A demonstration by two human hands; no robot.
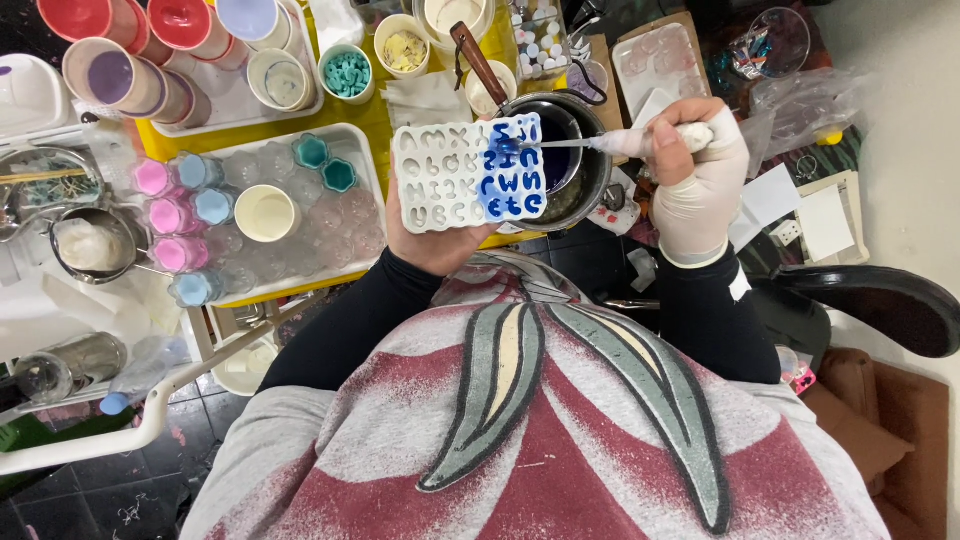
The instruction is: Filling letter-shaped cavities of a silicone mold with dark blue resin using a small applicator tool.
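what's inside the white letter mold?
In the white letter mold, the cavities on the pipette's side hold dark blue liquid; the others look empty. The left hand supports it from below, so its underside is hidden.

White letter mould (445,178) — blue-filled cavities

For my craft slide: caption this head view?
Left hand holds white letter mould; gloved right hand drips blue from dropper.

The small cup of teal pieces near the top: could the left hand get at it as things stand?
Probably not right now: the left hand holds the white letter mould. The teal cup itself stands uncovered beyond the tray.
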